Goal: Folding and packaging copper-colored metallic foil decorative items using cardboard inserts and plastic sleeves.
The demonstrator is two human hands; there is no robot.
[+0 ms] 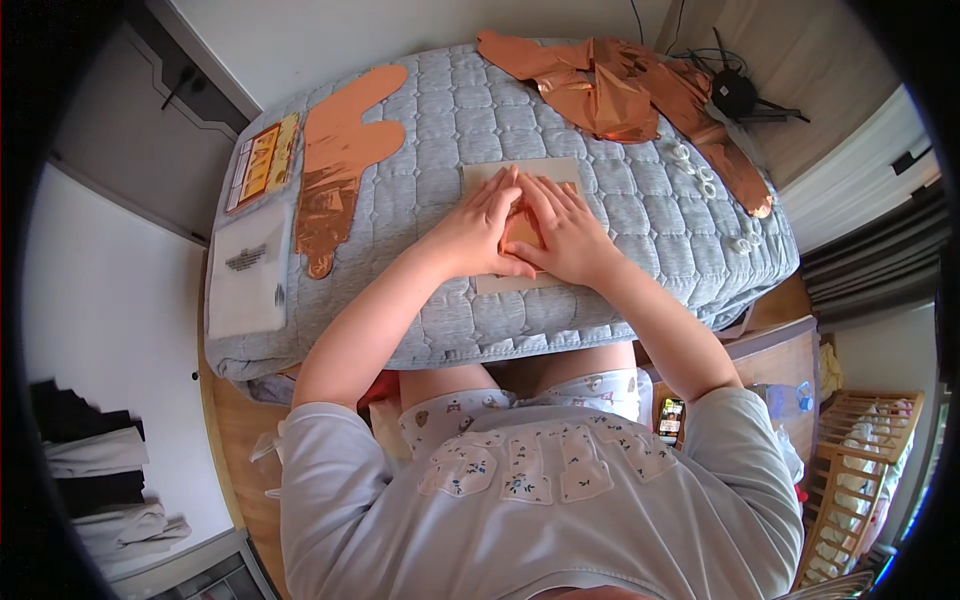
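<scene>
Both my hands lie flat on a folded piece of copper-coloured foil [523, 232], which rests on a beige rectangular sheet [552, 168] on the grey quilted mattress [430, 310]. My left hand [472, 233] covers the foil's left side, fingers stretched out and pointing away from me. From the right, my right hand [568, 235] presses down with its fingers extended. The fingertips of both hands meet near the sheet's far part, and the thumbs come close at the near side. Between them a patch of shiny foil shows; the rest of it is hidden under my palms.
A flat copper foil balloon [345, 150] lies left, beside a printed packet [265, 168] and a white plastic-wrapped pack [248, 270]. More crumpled copper foil [610, 90] spreads at the far right, near small clear rings [706, 182] and a black router [735, 92].
</scene>
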